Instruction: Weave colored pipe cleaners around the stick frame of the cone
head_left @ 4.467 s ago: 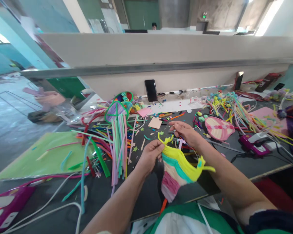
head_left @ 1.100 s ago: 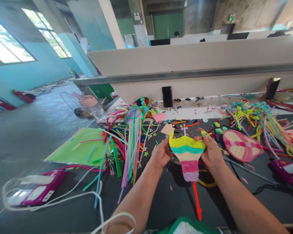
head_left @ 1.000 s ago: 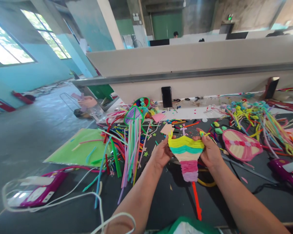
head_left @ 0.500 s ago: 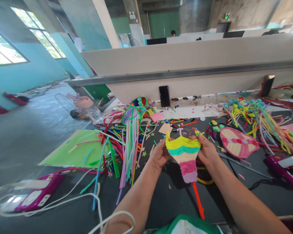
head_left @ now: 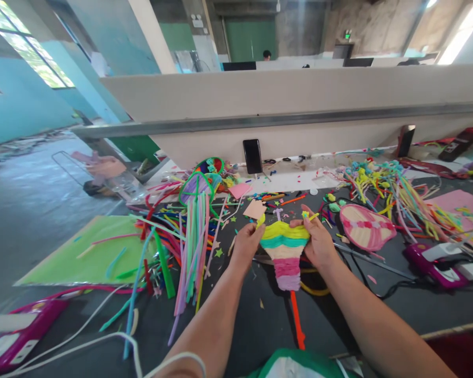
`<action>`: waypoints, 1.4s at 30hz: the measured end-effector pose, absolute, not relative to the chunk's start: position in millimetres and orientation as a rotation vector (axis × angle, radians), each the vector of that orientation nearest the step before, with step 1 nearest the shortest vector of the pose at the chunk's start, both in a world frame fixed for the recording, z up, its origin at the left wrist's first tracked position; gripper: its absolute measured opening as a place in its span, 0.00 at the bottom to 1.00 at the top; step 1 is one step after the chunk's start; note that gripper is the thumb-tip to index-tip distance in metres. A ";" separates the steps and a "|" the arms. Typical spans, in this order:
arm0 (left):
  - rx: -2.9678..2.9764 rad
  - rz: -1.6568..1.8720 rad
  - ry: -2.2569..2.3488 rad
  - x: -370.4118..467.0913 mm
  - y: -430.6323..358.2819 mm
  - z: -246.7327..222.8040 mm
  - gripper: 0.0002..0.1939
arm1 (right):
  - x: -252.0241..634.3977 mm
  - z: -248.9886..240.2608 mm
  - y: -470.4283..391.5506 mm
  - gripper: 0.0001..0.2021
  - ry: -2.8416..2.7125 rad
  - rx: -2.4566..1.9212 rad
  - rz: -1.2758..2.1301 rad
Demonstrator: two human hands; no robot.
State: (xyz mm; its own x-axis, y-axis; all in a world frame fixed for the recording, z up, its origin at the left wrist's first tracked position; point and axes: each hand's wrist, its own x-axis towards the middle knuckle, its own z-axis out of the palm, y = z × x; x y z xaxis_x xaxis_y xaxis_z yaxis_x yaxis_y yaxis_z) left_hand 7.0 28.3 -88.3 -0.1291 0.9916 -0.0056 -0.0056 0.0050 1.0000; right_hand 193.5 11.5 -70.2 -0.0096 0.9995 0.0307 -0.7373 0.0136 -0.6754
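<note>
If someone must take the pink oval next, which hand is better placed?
Probably the right hand: the pink oval lies on its outer side. The left hand is farther, across the striped craft that both hold.

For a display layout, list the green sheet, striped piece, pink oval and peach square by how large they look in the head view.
1. Green sheet
2. Striped piece and pink oval: too alike to rank
3. Peach square
</note>
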 end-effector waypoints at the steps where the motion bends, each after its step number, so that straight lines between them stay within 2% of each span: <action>1: 1.119 1.313 1.308 5.7 28.7 -88.4 0.18 | 192.8 -70.2 10.6 0.29 -0.613 -0.551 1.498; 14: 0.663 1.442 0.864 17.4 20.5 -83.6 0.08 | 194.7 -73.5 13.3 0.27 -0.513 -0.536 1.567; 21: 0.466 1.235 0.775 8.7 23.0 -72.6 0.13 | 196.2 -71.6 14.4 0.27 -0.541 -0.507 1.565; 29: 0.375 1.302 0.729 7.9 24.5 -75.7 0.04 | 196.4 -73.8 14.7 0.23 -0.524 -0.497 1.607; 38: 0.392 1.265 0.756 12.0 22.3 -76.2 0.10 | 196.5 -69.2 14.9 0.20 -0.489 -0.495 1.621; 42: 0.306 1.276 0.733 10.0 25.2 -78.5 0.10 | 196.1 -68.4 15.6 0.17 -0.430 -0.484 1.611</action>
